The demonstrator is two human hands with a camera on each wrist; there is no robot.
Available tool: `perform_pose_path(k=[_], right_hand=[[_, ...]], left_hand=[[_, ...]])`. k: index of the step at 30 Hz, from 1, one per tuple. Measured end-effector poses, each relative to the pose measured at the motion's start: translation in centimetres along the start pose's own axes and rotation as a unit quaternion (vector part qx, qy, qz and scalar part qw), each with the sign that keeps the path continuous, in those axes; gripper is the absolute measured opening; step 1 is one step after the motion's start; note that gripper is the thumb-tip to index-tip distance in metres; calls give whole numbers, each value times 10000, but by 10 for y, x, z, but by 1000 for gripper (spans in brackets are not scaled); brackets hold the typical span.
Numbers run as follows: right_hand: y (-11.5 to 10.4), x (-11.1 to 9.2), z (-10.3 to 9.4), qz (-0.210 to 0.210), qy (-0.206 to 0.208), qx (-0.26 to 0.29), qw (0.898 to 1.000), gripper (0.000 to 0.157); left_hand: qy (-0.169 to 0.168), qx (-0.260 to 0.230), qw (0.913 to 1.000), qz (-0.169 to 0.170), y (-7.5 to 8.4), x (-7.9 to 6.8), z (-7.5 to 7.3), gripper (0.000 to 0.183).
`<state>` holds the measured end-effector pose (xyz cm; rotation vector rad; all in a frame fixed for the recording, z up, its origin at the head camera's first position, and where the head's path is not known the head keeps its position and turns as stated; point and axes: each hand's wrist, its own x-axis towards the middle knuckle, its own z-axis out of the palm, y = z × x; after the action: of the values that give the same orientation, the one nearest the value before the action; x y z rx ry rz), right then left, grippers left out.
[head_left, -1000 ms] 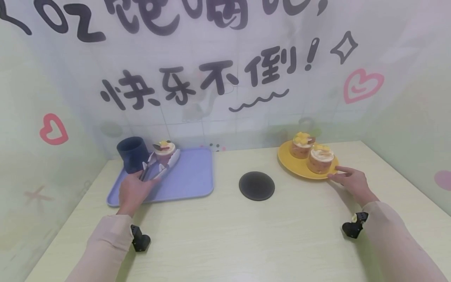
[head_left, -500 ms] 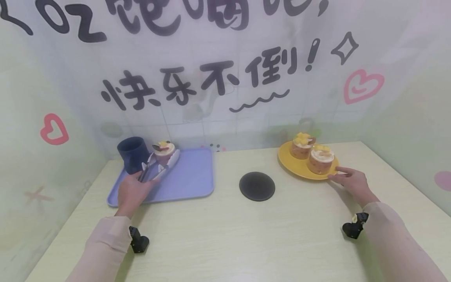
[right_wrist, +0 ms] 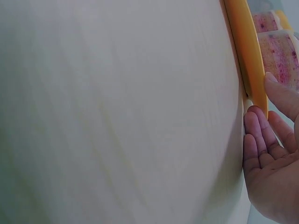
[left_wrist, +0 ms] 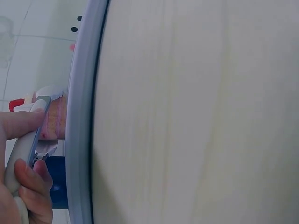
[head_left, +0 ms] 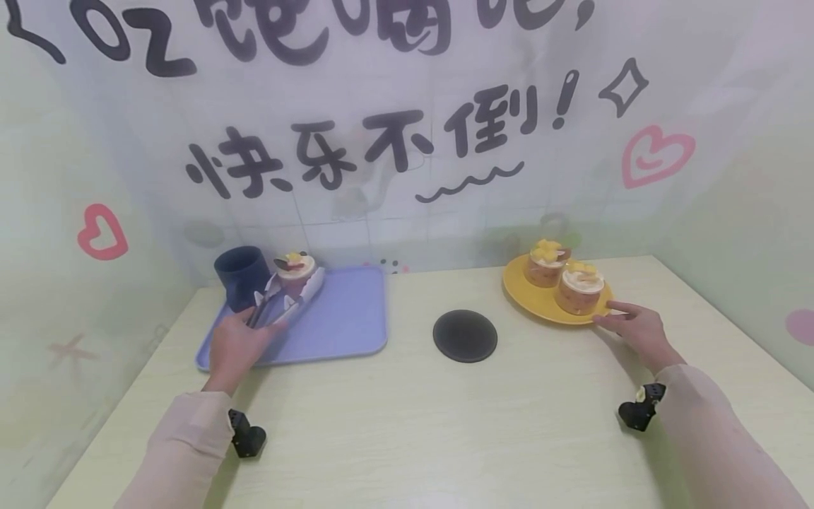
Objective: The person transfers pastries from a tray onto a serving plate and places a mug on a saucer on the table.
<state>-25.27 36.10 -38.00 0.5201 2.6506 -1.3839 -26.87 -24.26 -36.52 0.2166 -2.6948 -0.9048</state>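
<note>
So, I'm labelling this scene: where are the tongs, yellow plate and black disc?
Tongs (left_wrist: pixel 22 149): left wrist view, one arm.
Yellow plate (head_left: pixel 538 301): head view, bare surface.
Black disc (head_left: pixel 465 336): head view, top centre.

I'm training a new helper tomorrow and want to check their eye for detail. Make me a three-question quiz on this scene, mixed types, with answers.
1. Multiple choice: what does the left-hand grip hold?
(a) the yellow plate
(b) the tongs
(c) the black disc

2. True or false: the dark blue mug stands on the black disc.

3. Count: how many dessert cups stand on the yellow plate, whose rim the right-hand grip pinches?

Key
1. b.
2. False: the dark blue mug is at the left end of the lavender tray, apart from the black disc.
3. Two.
</note>
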Motion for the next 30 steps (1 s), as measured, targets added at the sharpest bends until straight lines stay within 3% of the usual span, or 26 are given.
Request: perform_pose_path(k=[12, 30], right_hand=[[-3, -1, 0, 12, -31, 51, 10000, 89], [-1, -2, 0, 8, -28, 45, 10000, 94]], left_hand=[[-222, -39, 9997, -115, 2, 1, -3, 71], [-217, -100, 9997, -67, 8, -6, -7, 70]])
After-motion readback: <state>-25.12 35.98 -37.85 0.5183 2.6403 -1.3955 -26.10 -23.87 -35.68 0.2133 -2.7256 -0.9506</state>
